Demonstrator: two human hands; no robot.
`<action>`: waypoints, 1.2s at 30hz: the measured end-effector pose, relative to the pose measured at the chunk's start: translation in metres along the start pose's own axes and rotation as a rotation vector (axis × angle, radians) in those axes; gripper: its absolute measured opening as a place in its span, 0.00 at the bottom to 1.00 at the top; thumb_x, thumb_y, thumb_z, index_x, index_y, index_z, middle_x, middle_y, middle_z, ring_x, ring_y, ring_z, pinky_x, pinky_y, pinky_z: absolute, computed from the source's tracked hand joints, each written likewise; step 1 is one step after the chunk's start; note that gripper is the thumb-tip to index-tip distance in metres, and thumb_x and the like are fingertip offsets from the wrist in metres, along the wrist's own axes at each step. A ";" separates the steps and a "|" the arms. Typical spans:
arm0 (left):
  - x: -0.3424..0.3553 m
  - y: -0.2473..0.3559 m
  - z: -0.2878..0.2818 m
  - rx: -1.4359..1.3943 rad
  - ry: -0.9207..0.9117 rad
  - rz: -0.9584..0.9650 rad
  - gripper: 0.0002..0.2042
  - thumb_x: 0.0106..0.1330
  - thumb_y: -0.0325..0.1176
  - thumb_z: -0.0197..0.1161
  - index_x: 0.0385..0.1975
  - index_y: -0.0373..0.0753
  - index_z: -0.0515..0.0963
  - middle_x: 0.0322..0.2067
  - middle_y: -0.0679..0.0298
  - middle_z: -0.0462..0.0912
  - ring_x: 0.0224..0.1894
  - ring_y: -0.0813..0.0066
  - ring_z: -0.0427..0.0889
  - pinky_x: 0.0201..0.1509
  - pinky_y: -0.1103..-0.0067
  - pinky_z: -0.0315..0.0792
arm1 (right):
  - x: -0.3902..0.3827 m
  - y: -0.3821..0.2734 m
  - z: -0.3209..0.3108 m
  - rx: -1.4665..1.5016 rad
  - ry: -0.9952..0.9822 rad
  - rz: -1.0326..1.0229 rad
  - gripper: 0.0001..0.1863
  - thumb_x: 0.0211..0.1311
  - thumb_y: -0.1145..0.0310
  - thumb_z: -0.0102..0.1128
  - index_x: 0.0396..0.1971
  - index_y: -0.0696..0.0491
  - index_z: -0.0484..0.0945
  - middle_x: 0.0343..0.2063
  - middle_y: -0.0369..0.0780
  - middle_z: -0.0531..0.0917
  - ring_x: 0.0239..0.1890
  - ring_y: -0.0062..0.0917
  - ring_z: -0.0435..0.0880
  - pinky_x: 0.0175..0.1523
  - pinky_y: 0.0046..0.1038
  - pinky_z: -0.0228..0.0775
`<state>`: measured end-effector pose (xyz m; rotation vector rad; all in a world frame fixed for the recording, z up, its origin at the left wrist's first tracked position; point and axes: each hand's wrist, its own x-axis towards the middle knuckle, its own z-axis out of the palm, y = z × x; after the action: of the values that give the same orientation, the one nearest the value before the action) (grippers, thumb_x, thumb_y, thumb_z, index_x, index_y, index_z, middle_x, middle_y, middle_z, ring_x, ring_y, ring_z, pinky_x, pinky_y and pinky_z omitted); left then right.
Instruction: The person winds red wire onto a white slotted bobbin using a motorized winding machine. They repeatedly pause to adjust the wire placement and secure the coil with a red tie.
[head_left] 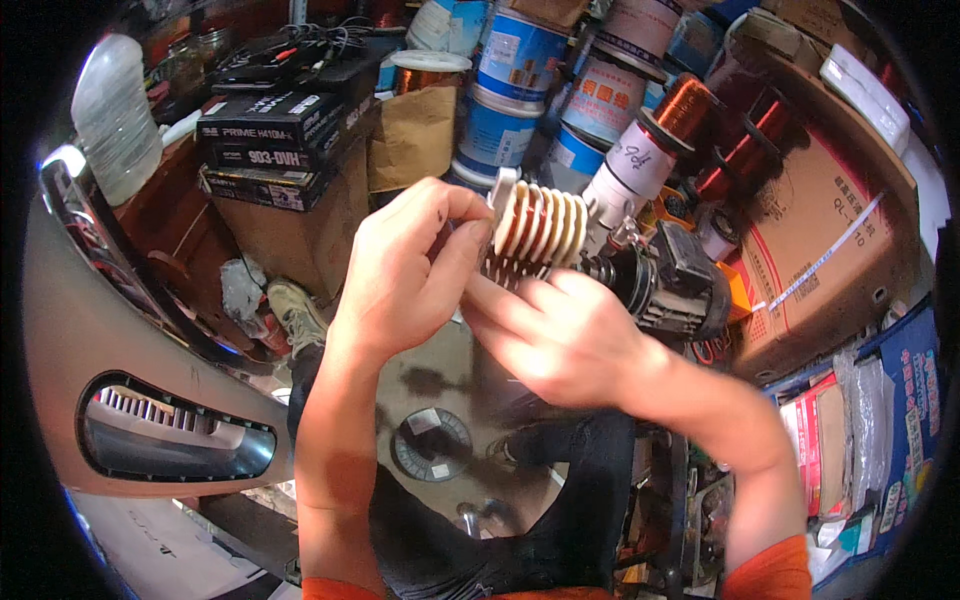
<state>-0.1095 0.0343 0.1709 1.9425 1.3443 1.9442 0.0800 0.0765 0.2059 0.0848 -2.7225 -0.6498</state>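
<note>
In front of me is a coil-winding former (540, 225), a row of several pale discs with reddish-brown copper wire in the grooves between them. A light-coloured end piece stands at its left side. My left hand (408, 265) is at that left end, thumb and forefinger pinched together; what they hold, if anything, is too small to make out. Just below the former, my right hand (565, 335) reaches left, its fingertips close under the left hand. Motion blurs its fingers. The former joins a dark motor-driven machine (685, 285) on the right.
Copper wire spools (680, 110) and stacked blue-and-white tubs (515, 65) stand behind. Black boxes (265, 130) sit on a carton at the left. A large cardboard box (810, 220) is at the right. Between my legs, a round grey spool (431, 444) lies on the floor.
</note>
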 end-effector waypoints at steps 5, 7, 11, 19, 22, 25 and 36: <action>0.002 0.015 0.000 -0.041 -0.030 -0.052 0.06 0.64 0.21 0.59 0.40 0.33 0.77 0.34 0.67 0.80 0.32 0.85 0.74 0.37 0.86 0.70 | 0.028 0.036 0.007 -0.290 -0.247 -0.131 0.08 0.52 0.61 0.59 0.21 0.46 0.85 0.27 0.34 0.79 0.36 0.27 0.78 0.36 0.28 0.68; -0.014 0.013 -0.004 -0.279 0.034 -0.189 0.14 0.62 0.26 0.64 0.47 0.34 0.75 0.41 0.63 0.80 0.37 0.78 0.77 0.41 0.81 0.72 | 0.049 0.034 -0.024 -0.144 -0.456 -0.098 0.07 0.50 0.63 0.59 0.22 0.49 0.83 0.27 0.36 0.79 0.33 0.28 0.80 0.34 0.30 0.73; -0.066 -0.026 0.007 -0.259 -0.263 -0.276 0.31 0.55 0.35 0.74 0.57 0.34 0.69 0.54 0.56 0.75 0.58 0.66 0.74 0.59 0.71 0.69 | 0.050 0.018 -0.066 -0.175 -0.394 -0.031 0.09 0.46 0.65 0.58 0.24 0.54 0.79 0.23 0.36 0.75 0.26 0.26 0.79 0.29 0.28 0.71; -0.070 -0.030 0.055 -0.015 0.006 -0.131 0.29 0.51 0.23 0.73 0.56 0.36 0.70 0.56 0.51 0.72 0.58 0.52 0.74 0.61 0.69 0.70 | 0.027 0.016 -0.145 -0.229 -0.480 0.153 0.04 0.44 0.69 0.60 0.22 0.52 0.76 0.21 0.36 0.76 0.26 0.27 0.81 0.28 0.30 0.70; -0.074 -0.035 0.063 -0.013 0.056 -0.141 0.32 0.50 0.21 0.73 0.58 0.37 0.68 0.58 0.52 0.71 0.59 0.55 0.73 0.60 0.70 0.70 | 0.003 0.020 -0.155 -0.112 -0.518 0.206 0.07 0.41 0.71 0.61 0.23 0.50 0.74 0.21 0.35 0.75 0.24 0.29 0.79 0.27 0.31 0.69; -0.075 -0.037 0.068 -0.005 0.120 -0.109 0.33 0.50 0.20 0.73 0.59 0.37 0.68 0.59 0.52 0.70 0.59 0.57 0.74 0.59 0.70 0.71 | -0.015 0.010 -0.158 0.087 -0.450 0.294 0.10 0.37 0.74 0.62 0.25 0.50 0.75 0.20 0.35 0.74 0.23 0.30 0.79 0.25 0.33 0.70; -0.078 -0.061 0.094 -0.040 0.260 0.062 0.35 0.52 0.18 0.72 0.61 0.42 0.64 0.65 0.43 0.64 0.66 0.50 0.69 0.62 0.61 0.72 | -0.033 -0.013 -0.151 0.427 -0.497 0.269 0.14 0.39 0.70 0.64 0.31 0.50 0.76 0.22 0.33 0.73 0.24 0.26 0.79 0.26 0.27 0.70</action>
<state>-0.0460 0.0719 0.0558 1.7824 1.3012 2.3002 0.1619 0.0041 0.3164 -0.3837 -3.2183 0.0024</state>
